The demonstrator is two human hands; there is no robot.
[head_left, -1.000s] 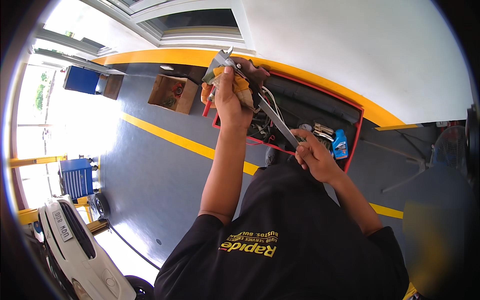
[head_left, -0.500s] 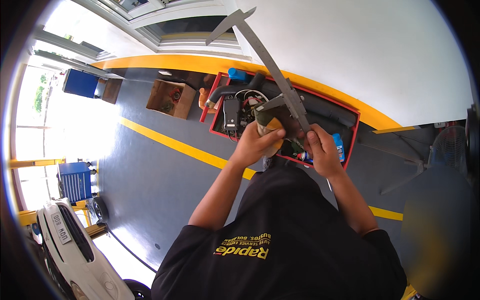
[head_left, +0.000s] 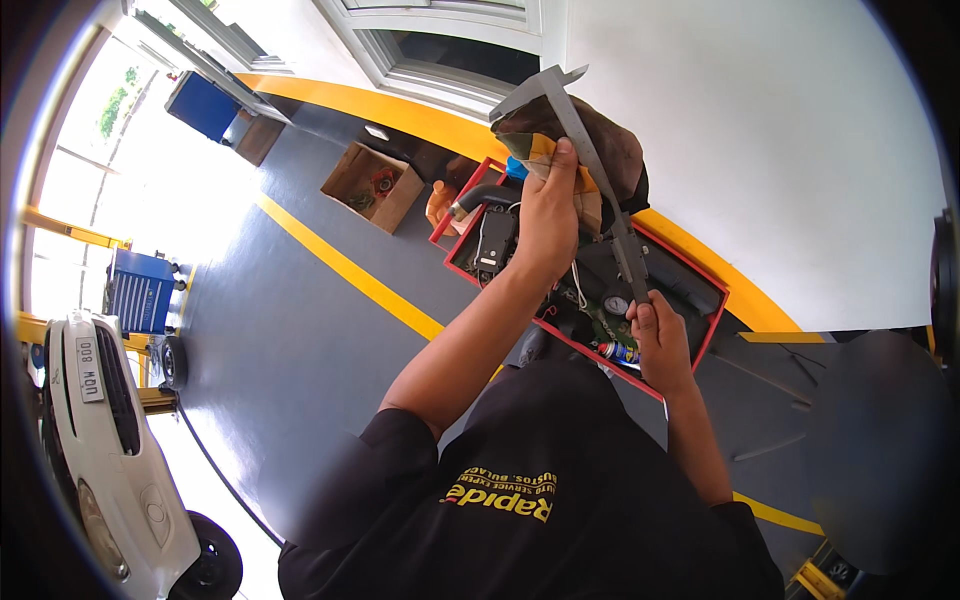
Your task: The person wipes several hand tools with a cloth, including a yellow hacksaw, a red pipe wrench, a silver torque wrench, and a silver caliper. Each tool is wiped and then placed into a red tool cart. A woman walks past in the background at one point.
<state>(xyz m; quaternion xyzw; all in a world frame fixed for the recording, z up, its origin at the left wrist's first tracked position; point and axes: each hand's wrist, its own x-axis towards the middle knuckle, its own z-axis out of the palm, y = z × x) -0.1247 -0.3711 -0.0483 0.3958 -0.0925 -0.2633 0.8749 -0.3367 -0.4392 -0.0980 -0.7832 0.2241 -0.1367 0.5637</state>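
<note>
Left hand (head_left: 550, 225) and right hand (head_left: 662, 345) apart, both raised along one caliper (head_left: 629, 250)

A white car (head_left: 165, 475) stands off to the left, well apart from the hands. The red tray (head_left: 711, 332), crowded with parts, lies on the floor below them, beside the wall (head_left: 730, 150); an open cardboard box (head_left: 397, 207) sits left of it.

The grey caliper is held up above the tray, its long axis slanting from the right hand forward and to the left. Its jaw end juts past the left thumb, so the left hand is the nearer one to the jaws; the right hand's fingers are closed on the opposite end, just past the slider.

The left hand is clamped on a brown, yellow and green cloth bundle (head_left: 618, 145), which lies against the beam; whether it wraps right round, I cannot tell.

In the tray, a small round gauge (head_left: 616, 305) shows just beside the right hand.
</note>
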